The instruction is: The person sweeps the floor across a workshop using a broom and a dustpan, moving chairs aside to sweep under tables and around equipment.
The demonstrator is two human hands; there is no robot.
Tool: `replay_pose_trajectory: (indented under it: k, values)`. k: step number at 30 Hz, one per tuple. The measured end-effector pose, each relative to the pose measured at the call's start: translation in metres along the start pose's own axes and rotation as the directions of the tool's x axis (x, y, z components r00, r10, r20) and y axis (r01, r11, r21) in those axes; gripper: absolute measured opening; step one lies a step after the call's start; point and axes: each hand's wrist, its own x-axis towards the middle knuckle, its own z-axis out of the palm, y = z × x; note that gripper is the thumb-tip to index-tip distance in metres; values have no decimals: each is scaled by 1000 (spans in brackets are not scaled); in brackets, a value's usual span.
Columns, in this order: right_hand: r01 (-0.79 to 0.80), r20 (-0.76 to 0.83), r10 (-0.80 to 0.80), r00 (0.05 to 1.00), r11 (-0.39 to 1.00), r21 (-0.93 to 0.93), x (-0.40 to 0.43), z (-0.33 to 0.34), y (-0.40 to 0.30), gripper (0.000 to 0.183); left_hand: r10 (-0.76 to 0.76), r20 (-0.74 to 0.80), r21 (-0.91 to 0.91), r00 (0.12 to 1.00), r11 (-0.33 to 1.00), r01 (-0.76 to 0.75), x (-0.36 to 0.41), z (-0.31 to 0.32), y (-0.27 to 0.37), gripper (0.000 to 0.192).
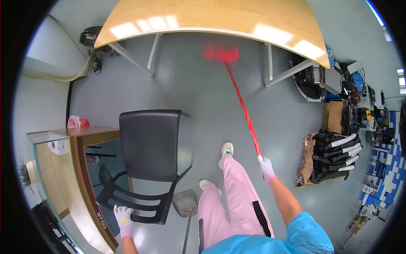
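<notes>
My right hand (267, 167), in a white glove with a pink cuff, grips a long red-striped broom handle (243, 106) near its upper end. The red broom head (221, 53), blurred, is on the grey floor under the near edge of a wooden-topped table (215, 16). My left hand (123, 218), gloved alike, has its fingers curled over the slatted back of a black plastic chair (149, 146). Between the chair and my legs, a grey dustpan (185, 203) lies on the floor with some debris in it. Its long handle (187, 233) runs toward me.
White table legs (269, 65) stand either side of the broom head. A wood-and-glass counter (95, 190) adjoins the chair on the left. Black and white hoses (336, 158) fill a torn cardboard box on the right. A red bin (78, 122) is behind the counter.
</notes>
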Motion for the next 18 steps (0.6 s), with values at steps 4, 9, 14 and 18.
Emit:
replay_pose_trajectory:
  k: [4,9,14,18]
  values:
    - [-52,70,43,997,989,136,-64,-34,41,37,-16,38,-10,999,1000,17,-2,-1,-1,27]
    - [120,30,-121,992,992,28,-44,-51,-4,39,-36,42,-3,998,999,36,-3,0,-1,25]
    - [288,-13,-293,956,947,-138,42,-21,-136,44,-66,83,3,994,998,66,-2,3,-3,22]
    - [235,77,-225,971,960,-156,79,6,-211,44,-88,99,28,991,996,85,-4,5,2,22]
